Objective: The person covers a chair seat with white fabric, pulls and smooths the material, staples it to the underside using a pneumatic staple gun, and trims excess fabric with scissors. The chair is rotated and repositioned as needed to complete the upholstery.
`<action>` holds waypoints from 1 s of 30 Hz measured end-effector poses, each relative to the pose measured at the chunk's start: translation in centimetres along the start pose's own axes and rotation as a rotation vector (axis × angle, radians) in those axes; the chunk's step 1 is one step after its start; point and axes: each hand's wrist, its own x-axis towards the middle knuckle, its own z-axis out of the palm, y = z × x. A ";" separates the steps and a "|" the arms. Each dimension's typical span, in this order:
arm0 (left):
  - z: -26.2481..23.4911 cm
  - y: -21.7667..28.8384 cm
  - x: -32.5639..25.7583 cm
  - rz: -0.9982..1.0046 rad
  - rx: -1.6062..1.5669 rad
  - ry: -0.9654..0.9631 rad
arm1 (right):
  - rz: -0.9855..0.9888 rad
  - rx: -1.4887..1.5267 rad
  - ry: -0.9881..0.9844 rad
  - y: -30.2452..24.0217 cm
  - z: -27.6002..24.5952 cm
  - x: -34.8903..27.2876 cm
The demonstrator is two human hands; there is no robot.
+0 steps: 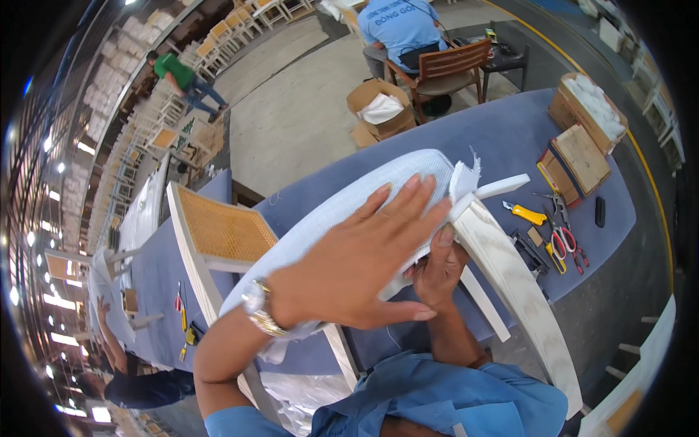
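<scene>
A pale wooden chair with a cane backrest [222,222] lies tipped over on the blue-grey padded table. White woven fabric [419,164] covers its seat, and frayed threads stick up at the corner by a wooden leg [502,262]. My left hand [349,255], with a metal watch on the wrist, lies flat on the fabric, its fingers stretched toward that corner and its thumb apart. Under it, my right hand [440,273] is closed at the seat's edge beside the leg. Its thumb points up and its curled fingers are partly hidden below the seat.
On the table's right lie a yellow utility knife [526,213], red-handled scissors [562,240], pliers and other tools. Cardboard boxes [579,162] stand behind them. A person in a blue shirt [400,29] sits beyond the table. Another person works at the left end.
</scene>
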 end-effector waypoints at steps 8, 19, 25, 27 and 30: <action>-6.4 -13.4 5.3 -0.273 -0.397 0.368 | -0.206 -0.008 -0.196 3.2 -2.0 0.3; 0.7 -6.1 6.3 -0.151 -0.182 -0.101 | -0.508 -0.335 -0.008 4.6 -2.4 2.1; 1.0 -3.6 5.0 -0.169 0.061 0.000 | -0.259 -0.066 -0.218 5.9 -3.9 1.9; 1.3 -3.2 4.9 -0.153 0.107 0.019 | -0.222 -0.044 -0.214 6.5 -4.2 1.9; 1.2 -2.7 4.9 -0.172 0.145 0.037 | -0.141 -0.051 -0.189 5.7 -4.0 2.1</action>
